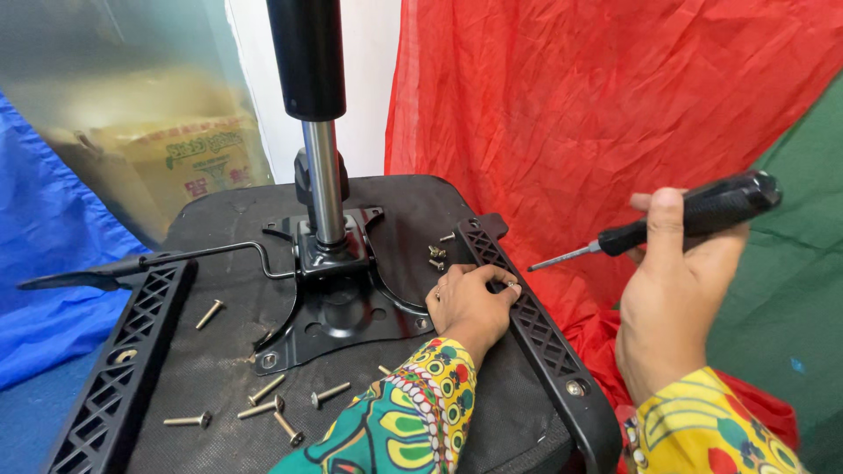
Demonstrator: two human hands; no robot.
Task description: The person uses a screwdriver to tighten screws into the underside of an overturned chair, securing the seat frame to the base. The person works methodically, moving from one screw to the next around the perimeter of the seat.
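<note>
Black-handled screwdriver [694, 218] sits clenched in the right hand [672, 294], lifted off the upturned seat's right edge, while the left hand [470, 303], fingers curled on the armrest bracket [536, 325], holds nothing; loose screws [263, 404] could roll off.

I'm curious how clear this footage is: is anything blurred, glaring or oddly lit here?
Head view: even, soft light with faint shadows; the left hand on the black armrest bracket and the right hand holding the screwdriver are sharp; a bright glint runs down the chrome cylinder; the glass panel at upper left looks hazy.
</note>
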